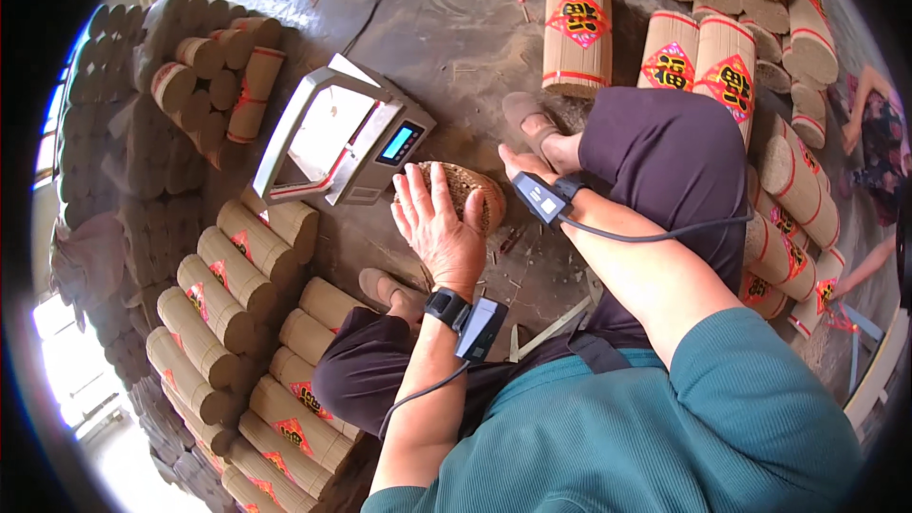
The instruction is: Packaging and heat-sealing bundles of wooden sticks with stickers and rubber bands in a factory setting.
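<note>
A round bundle of thin brown sticks [490,192] stands on end on the floor between my knees. My left hand [439,223] lies over its top end with the fingers spread, covering part of it. Just to the right of the bundle is my right hand [528,165], its fingers stretched out and seen edge-on, partly hidden by the wrist device. It appears to hold nothing. Beyond my left hand sits a white and grey scale [375,154] with a lit blue display and a tilted frame on top.
Wrapped stick bundles [214,304] with red and gold labels lie in rows at the left. More labelled bundles [578,33] stand at the far right, near a stack of them. A black cable [372,9] runs behind the scale. Another person's arm [866,271] shows at the right edge.
</note>
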Demonstrator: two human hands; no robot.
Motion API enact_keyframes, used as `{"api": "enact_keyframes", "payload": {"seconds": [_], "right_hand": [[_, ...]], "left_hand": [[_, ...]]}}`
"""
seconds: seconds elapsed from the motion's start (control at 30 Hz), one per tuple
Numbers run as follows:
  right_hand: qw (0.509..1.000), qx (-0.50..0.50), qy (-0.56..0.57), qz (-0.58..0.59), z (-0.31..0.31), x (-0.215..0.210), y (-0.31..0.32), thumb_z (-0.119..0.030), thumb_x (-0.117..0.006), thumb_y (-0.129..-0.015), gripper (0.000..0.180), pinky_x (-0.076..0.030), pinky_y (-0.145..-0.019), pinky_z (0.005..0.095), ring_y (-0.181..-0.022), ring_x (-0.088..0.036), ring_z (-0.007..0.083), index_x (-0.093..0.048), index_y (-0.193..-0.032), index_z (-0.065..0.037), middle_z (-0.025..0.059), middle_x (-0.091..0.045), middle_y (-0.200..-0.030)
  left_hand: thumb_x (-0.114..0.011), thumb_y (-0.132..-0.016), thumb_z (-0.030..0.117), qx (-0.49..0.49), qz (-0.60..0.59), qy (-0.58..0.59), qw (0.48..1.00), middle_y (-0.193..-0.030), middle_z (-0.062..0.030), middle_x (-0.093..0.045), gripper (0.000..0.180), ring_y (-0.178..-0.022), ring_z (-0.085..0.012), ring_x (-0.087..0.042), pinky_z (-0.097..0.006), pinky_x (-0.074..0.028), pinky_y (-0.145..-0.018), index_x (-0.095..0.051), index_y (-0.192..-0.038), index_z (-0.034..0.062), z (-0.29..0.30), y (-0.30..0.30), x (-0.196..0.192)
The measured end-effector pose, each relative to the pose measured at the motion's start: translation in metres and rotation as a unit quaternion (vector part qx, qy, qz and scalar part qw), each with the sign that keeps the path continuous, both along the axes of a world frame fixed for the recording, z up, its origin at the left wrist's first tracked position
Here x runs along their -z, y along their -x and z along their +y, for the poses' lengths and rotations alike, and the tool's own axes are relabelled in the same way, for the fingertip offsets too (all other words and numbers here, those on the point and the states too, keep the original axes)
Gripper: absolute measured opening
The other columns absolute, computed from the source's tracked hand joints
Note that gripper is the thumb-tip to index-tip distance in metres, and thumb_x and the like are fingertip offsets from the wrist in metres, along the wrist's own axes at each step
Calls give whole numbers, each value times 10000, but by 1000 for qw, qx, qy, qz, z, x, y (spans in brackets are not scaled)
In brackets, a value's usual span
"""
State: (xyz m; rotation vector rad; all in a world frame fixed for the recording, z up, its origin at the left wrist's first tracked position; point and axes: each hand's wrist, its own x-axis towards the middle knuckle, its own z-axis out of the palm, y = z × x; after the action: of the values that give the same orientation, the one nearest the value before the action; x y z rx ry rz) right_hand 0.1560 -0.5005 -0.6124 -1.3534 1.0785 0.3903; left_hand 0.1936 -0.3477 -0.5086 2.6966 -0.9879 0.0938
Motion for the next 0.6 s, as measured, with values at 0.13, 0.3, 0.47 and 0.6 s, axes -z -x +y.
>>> {"api": "enact_keyframes", "payload": {"seconds": [0.13,0.3,0.47,0.6], "right_hand": [[1000,11,-28,3,8,-8,-1,-588,-395,-927,688,-467,-783,373,-845,-620,227,-652,-978,48,120,-673,-922],[981,-109,-150,53,8,-26,-12,-668,-322,-908,850,-436,-920,436,-1194,-495,338,-312,-1436,-1,208,-440,-1400],[901,37,-429,53,19,65,-17,-713,-299,-895,787,-388,-1005,514,-1228,-491,304,-446,-1381,-112,114,-496,-1379],[844,91,-528,-26,33,50,-20,-662,-338,-915,715,-403,-1021,483,-1166,-547,295,-509,-1326,-101,110,-567,-1296]], "left_hand": [[-629,-864,329,7,22,11,1000,-1483,-182,-319,597,-1404,-346,-231,-484,-145,-1136,-438,-1373,81,2,-3,-3],[-643,-871,245,37,66,171,982,-1376,-182,-464,542,-1312,-298,-400,-405,-306,-1076,-464,-1347,59,24,-41,-18],[-529,-971,333,-390,409,409,716,-1161,-105,-577,460,-1029,-180,-536,-323,-416,-934,-488,-1304,18,67,-108,57],[-437,-977,475,-357,738,449,355,-1062,-111,-661,532,-941,-236,-628,-395,-508,-871,-549,-1221,16,89,-78,155]]}}
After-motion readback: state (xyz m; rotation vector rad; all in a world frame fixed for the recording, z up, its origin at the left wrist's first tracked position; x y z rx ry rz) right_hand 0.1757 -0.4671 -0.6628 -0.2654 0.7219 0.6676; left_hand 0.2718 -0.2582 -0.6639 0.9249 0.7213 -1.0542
